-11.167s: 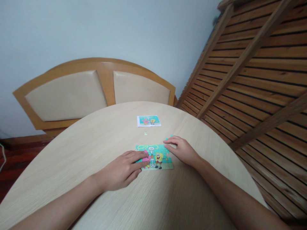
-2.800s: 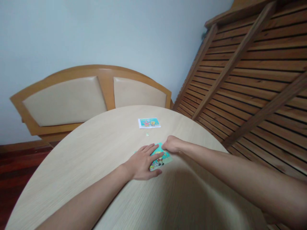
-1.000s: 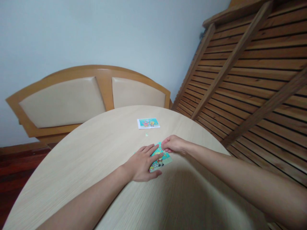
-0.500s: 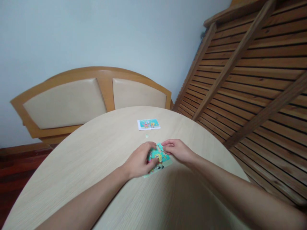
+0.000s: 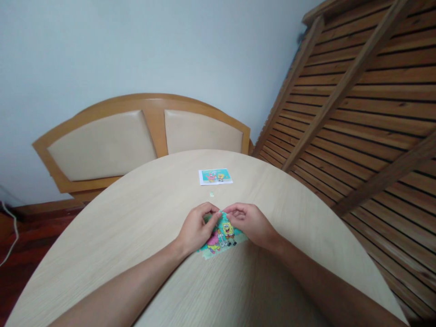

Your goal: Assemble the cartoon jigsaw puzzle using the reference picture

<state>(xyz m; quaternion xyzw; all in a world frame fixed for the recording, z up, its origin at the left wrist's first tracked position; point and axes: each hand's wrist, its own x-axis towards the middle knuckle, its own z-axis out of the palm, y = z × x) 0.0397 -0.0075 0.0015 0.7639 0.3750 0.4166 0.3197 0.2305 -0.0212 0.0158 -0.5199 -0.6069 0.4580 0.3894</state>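
A small cartoon jigsaw puzzle lies flat on the round table, between my two hands. My left hand rests on its left part, fingers curled and pinching the puzzle's far edge. Coming in from the right, my right hand has its fingers pinched together on a small teal puzzle piece at that same far edge. The fingertips of both hands nearly touch there. Much of the puzzle's upper half is hidden under the hands.
A printed picture card with the same cartoon lies farther back on the table. One loose pale piece sits between it and my hands. A padded wooden headboard leans on the wall behind; a slatted wooden frame leans at the right.
My left hand has gone from lying flat on the puzzle to curled, pinching at its far edge. My right hand has brought the teal piece to that edge, and the puzzle has turned slightly.
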